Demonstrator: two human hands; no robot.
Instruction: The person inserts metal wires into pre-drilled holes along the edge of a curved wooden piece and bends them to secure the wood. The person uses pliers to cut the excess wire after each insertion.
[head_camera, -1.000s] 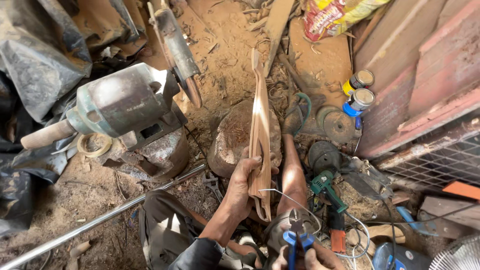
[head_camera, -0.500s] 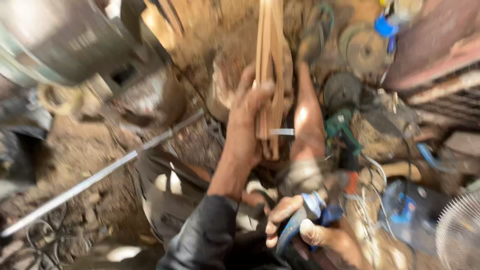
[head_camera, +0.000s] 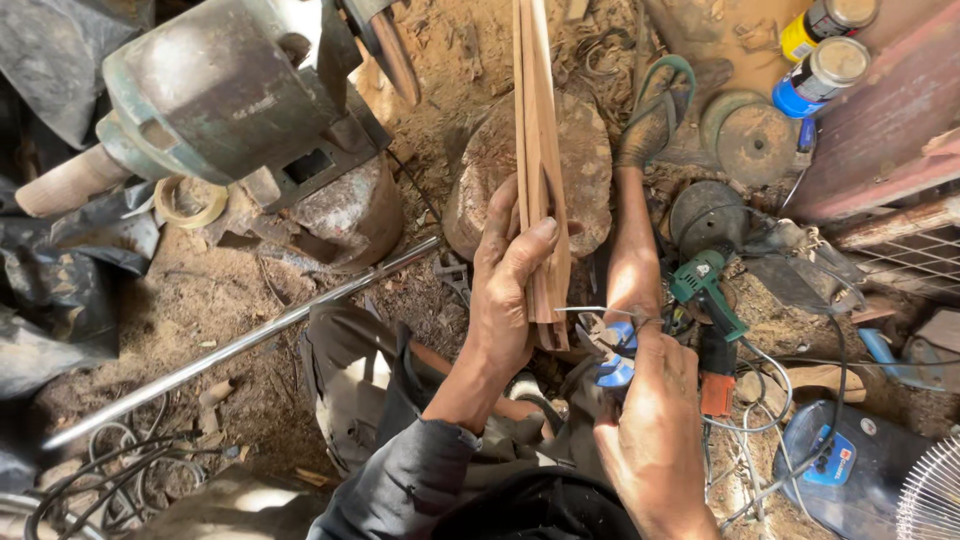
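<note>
Head view: left hand (head_camera: 510, 290) grips thin, stiff, splintery wood strips (head_camera: 540, 170) near their six-o'clock end; right hand (head_camera: 650, 420) clasps blue-handled pliers (head_camera: 612, 352)

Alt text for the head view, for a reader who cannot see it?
Left hand grips a bundle of thin wood strips upright over a stump; right hand holds blue-handled pliers at the bundle's lower end. A motor, metal rod and green drill lie on dirt.

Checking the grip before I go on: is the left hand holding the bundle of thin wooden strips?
Yes, the left hand is wrapped around the wooden strips, thumb across their front.
</note>
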